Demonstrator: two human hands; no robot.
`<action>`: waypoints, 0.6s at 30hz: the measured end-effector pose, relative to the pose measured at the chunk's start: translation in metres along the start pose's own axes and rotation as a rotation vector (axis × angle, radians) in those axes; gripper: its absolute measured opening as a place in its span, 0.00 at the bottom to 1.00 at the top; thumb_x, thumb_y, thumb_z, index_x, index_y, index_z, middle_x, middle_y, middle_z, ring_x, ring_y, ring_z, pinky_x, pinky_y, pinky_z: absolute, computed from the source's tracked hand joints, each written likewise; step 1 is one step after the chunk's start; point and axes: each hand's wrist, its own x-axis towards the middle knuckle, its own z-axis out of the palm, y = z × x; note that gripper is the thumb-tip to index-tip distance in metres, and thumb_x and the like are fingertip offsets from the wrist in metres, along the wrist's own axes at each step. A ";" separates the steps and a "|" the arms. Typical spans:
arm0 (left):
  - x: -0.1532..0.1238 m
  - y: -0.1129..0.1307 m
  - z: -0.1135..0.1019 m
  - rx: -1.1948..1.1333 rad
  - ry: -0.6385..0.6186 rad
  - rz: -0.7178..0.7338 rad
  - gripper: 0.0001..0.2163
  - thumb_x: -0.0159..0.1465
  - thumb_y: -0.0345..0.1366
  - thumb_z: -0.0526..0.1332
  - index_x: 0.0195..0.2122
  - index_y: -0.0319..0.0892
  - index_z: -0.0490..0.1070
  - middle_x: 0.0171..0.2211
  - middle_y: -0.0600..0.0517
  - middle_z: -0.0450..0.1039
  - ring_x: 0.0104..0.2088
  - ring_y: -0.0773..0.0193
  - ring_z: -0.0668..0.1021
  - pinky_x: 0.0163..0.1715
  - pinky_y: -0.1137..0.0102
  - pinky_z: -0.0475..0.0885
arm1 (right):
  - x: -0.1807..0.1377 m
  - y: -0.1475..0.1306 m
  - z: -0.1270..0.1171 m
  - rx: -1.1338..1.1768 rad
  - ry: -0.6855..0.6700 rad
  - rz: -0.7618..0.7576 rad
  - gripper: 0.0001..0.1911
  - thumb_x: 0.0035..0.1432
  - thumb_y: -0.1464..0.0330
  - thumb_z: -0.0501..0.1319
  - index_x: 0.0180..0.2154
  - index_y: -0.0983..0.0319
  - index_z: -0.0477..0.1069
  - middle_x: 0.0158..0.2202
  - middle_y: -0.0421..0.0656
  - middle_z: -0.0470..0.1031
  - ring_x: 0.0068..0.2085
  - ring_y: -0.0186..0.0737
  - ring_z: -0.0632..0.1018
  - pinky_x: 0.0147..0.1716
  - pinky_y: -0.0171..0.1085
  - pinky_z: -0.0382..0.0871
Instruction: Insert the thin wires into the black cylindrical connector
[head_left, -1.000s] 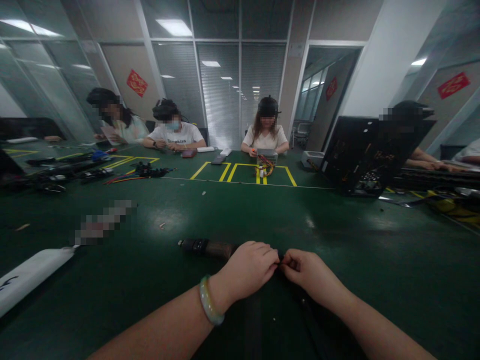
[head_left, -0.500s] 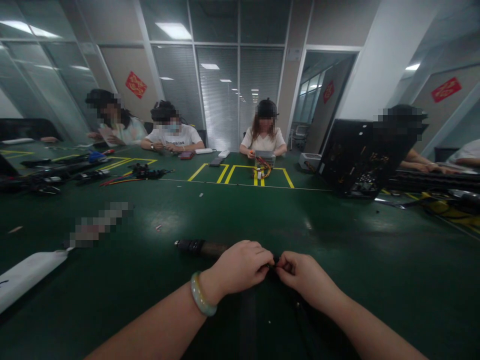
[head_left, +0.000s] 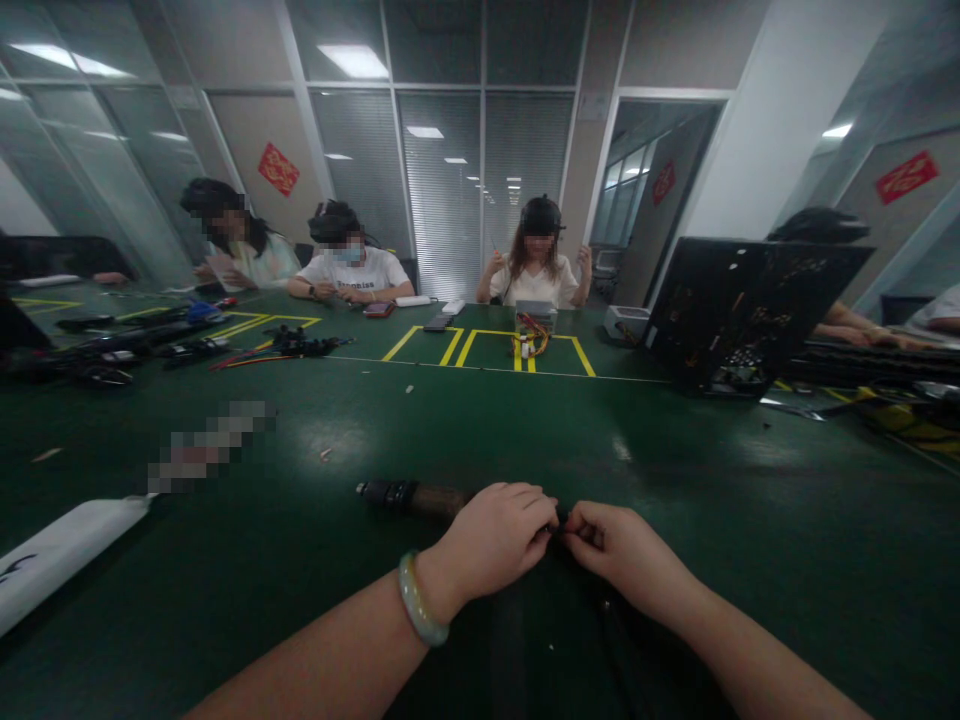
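Note:
A dark cylindrical tool that looks like an electric screwdriver (head_left: 439, 501) lies on the green table, its black collar and metal tip pointing left. My left hand (head_left: 499, 530), with a pale green bangle (head_left: 422, 600) on the wrist, is closed around its right-hand end and covers much of it. Right beside it, my right hand (head_left: 604, 540) pinches a small black end at the tool's tail. From below that hand a thin black cable (head_left: 609, 625) runs toward me, dim against the table. How the pinched part joins the tool is hidden by my fingers.
A white packet-like strip (head_left: 67, 550) lies at the left. Behind it are bundled black cables (head_left: 289, 342). A black computer case (head_left: 750, 315) stands at the right. Across the green table (head_left: 450, 425) sit several people; one faces a power supply with coloured wires (head_left: 534, 325).
My two hands stay together at the tool's end, with slight finger movement. The view has shifted a little. The person opposite has raised both hands from the power supply.

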 end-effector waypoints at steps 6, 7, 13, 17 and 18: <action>-0.001 0.000 0.004 0.022 0.038 0.003 0.05 0.64 0.32 0.62 0.41 0.43 0.70 0.53 0.51 0.71 0.57 0.56 0.69 0.56 0.59 0.64 | 0.001 0.000 0.001 -0.028 0.013 -0.002 0.04 0.59 0.71 0.59 0.32 0.60 0.72 0.25 0.36 0.74 0.26 0.34 0.73 0.25 0.30 0.58; -0.001 0.001 0.003 0.036 0.041 0.003 0.05 0.64 0.32 0.62 0.41 0.43 0.70 0.53 0.51 0.71 0.57 0.56 0.69 0.56 0.59 0.64 | 0.001 0.000 0.001 -0.029 0.012 -0.002 0.04 0.59 0.71 0.59 0.32 0.60 0.72 0.25 0.36 0.74 0.26 0.34 0.73 0.25 0.30 0.59; -0.001 0.005 0.000 0.084 0.048 -0.024 0.05 0.64 0.34 0.63 0.41 0.43 0.70 0.52 0.50 0.72 0.57 0.56 0.69 0.55 0.58 0.64 | 0.000 -0.001 0.000 0.005 0.006 -0.002 0.04 0.59 0.70 0.60 0.32 0.61 0.72 0.26 0.37 0.74 0.27 0.34 0.73 0.25 0.30 0.60; -0.001 0.004 -0.001 0.085 0.006 -0.020 0.04 0.64 0.34 0.63 0.40 0.43 0.70 0.47 0.50 0.74 0.51 0.57 0.74 0.51 0.61 0.66 | 0.000 0.002 0.000 0.017 -0.014 0.000 0.05 0.60 0.68 0.59 0.33 0.60 0.72 0.26 0.36 0.74 0.27 0.35 0.74 0.25 0.30 0.60; -0.001 0.004 -0.001 0.084 -0.009 -0.019 0.04 0.64 0.34 0.62 0.40 0.43 0.70 0.45 0.50 0.74 0.48 0.58 0.75 0.50 0.62 0.67 | 0.000 0.002 0.000 0.020 -0.020 0.002 0.05 0.61 0.68 0.59 0.33 0.60 0.73 0.26 0.37 0.74 0.27 0.35 0.74 0.25 0.30 0.60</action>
